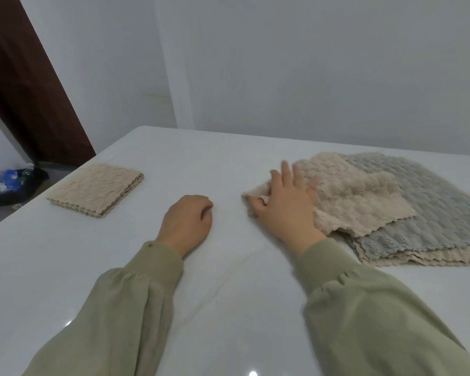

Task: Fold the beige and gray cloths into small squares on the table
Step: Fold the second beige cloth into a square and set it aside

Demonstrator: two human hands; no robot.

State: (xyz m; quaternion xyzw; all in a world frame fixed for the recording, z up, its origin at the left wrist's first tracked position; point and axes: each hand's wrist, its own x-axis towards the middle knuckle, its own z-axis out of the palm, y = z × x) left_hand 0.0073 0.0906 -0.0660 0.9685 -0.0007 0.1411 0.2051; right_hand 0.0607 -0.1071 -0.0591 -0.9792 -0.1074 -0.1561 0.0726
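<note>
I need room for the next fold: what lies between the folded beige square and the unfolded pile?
Head view: only the left hand, resting on bare table.

No text, label, brand, number or sign can be read anywhere; the blue and white bag [10,180] on the floor at the far left shows pale patches, but they are too blurred to tell as print.
</note>
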